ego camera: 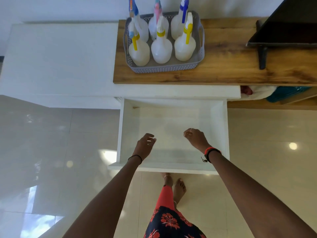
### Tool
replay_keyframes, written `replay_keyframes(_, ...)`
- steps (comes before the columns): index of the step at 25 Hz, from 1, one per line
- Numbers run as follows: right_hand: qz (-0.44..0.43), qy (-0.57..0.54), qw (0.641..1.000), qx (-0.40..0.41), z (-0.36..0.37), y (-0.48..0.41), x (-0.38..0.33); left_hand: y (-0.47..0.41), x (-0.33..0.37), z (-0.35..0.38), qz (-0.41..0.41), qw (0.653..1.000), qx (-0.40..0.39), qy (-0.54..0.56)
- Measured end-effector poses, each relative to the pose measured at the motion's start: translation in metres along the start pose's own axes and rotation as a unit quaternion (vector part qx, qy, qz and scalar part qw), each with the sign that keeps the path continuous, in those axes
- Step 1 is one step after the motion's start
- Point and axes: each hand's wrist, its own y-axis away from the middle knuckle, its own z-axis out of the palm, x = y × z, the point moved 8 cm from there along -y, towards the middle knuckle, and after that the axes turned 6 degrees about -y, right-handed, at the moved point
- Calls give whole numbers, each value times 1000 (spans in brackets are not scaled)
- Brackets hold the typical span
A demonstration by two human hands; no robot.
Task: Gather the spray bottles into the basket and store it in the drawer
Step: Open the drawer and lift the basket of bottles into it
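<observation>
A grey perforated basket [164, 68] stands on the wooden counter [223, 66] and holds several white spray bottles [161, 48] with yellow, blue and pink triggers. Below the counter a white drawer [219, 117] is pulled out, and its inside is bare. My left hand [145, 145] hovers over the drawer's left half with its fingers loosely curled, holding nothing. Over the right half, my right hand [195, 139] hangs the same way, fingers loosely bent and nothing in them. Both hands are well below the basket and apart from it.
A black monitor on a stand [281, 35] sits on the counter to the right of the basket. A teal basket [281, 95] lies on a lower shelf at right. A white cabinet top [60, 57] extends left. My feet [178, 188] stand on glossy floor tiles beneath the drawer front.
</observation>
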Motion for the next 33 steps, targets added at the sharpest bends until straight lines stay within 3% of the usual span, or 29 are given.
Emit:
replay_keyframes(4,12,-88,993,78,-58,-36,-48,-35,36,-57,-16,995,65,75)
replay_keyframes(9,0,-170,979,114,-125,-81,-89,-81,83,-122,9,993,104,62)
replay_keyframes(15,9,-253,948,191,-193,-137,-124,-141,130,-216,25,976,210,43)
replay_keyframes(19,18,-314,919,238,-222,-172,-141,-176,153,-259,13,963,251,98)
replay_keyframes(21,21,-338,910,240,-232,-195,-152,-194,160,-272,4,960,257,113)
replay_keyframes(24,34,-298,932,203,-238,-228,-166,-222,168,-278,-27,957,247,152)
replay_keyframes(33,51,-261,955,132,-230,-276,-184,-264,191,-233,-78,979,129,135)
